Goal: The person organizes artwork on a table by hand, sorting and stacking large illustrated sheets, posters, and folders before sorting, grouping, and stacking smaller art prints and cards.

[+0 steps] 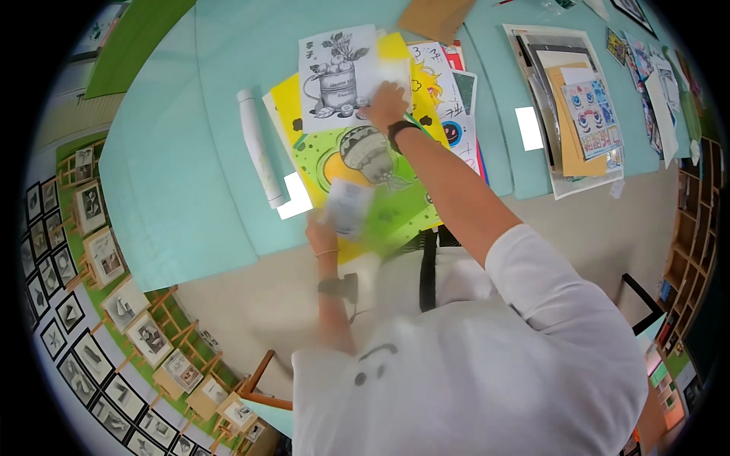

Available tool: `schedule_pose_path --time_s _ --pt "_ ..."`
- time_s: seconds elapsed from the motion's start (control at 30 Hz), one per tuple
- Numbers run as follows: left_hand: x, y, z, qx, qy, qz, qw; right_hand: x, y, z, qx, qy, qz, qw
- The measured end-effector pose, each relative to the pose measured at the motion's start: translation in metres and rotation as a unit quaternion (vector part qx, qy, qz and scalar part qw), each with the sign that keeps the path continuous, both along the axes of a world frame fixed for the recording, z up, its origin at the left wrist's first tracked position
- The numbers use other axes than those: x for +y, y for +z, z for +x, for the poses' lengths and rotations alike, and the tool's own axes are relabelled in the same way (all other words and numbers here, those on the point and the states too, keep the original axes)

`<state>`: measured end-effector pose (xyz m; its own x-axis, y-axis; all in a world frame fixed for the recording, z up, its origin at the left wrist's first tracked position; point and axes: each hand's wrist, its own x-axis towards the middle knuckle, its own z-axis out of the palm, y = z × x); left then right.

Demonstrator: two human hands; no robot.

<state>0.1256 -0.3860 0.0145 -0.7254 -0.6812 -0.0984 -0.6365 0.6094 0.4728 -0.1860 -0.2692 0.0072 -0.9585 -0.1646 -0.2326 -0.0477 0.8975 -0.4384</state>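
Note:
My left hand (322, 234) is closed on a small whitish card (348, 209) with faint print, blurred by motion. It hangs over the near left corner of a green and yellow poster (403, 209) bearing a grey acorn-like shape. My right hand (386, 105) has its fingers bent at the lower right corner of a pencil drawing (334, 83) of a mug with fruit and leaves. This sheet overlaps the poster's far part. Something pale and blurred shows beside the right fingers, and the fingertips are partly hidden.
On the blue-green table (175, 175), a white rolled tube (258, 148) lies left of the poster. More drawn sheets (460, 129) show under the pile's right side. A stack of papers and folders (566, 114) sits farther right. Framed pictures and easels (148, 334) stand along the left.

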Motion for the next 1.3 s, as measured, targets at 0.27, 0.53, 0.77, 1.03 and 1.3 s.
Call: schedule_pose_path --time_s 0.27,0.53,0.77,1.03,1.3 --pt "-0.003 0.002 0.015 -0.085 0.053 0.043 0.994 -0.008 -0.044 -0.025 0.035 -0.013 -0.09 0.995" --pt "-0.052 0.017 0.038 -0.02 0.026 0.151 0.988 0.1 -0.002 0.008 -0.128 0.012 -0.418 0.899" --pt "-0.089 0.057 0.009 0.093 0.095 0.424 0.896 0.197 -0.024 0.128 -0.027 0.088 -0.264 0.96" --pt "-0.014 -0.029 -0.096 0.047 -0.131 0.159 0.978 0.189 -0.012 0.166 -0.184 0.053 -0.066 0.979" --pt "-0.033 -0.076 -0.044 -0.074 0.263 0.055 0.96 0.212 -0.025 0.092 0.031 -0.024 -0.17 0.985"
